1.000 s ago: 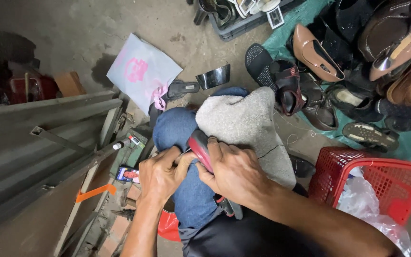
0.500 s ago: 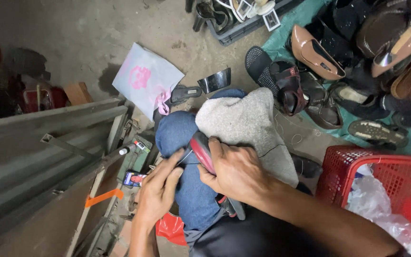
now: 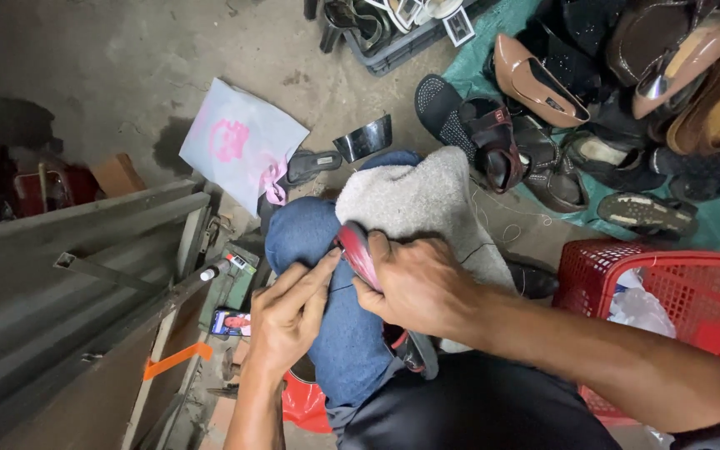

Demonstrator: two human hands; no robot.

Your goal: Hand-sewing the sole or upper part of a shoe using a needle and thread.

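Observation:
A red and black sandal (image 3: 358, 252) lies across my blue-jeaned knee (image 3: 310, 235), and its dark heel end (image 3: 414, 348) sticks out below my wrist. My right hand (image 3: 414, 279) is closed around the sandal's middle and presses it against my lap. My left hand (image 3: 289, 308) reaches in from the lower left, its fingers extended, with the fingertips touching the sandal's red edge. A grey fuzzy cloth (image 3: 418, 200) is draped over my other knee, just beyond my right hand.
A red plastic basket (image 3: 677, 292) with white bags stands at right. Many shoes and sandals (image 3: 593, 108) lie on a green sheet at upper right. A white and pink bag (image 3: 239, 142) rests on the concrete. Grey metal bars (image 3: 68, 275) and small tools (image 3: 227, 287) are at left.
My left hand has opened out from a curled grip beside the sandal; its fingers now point at the sandal's red edge. The right hand keeps its hold.

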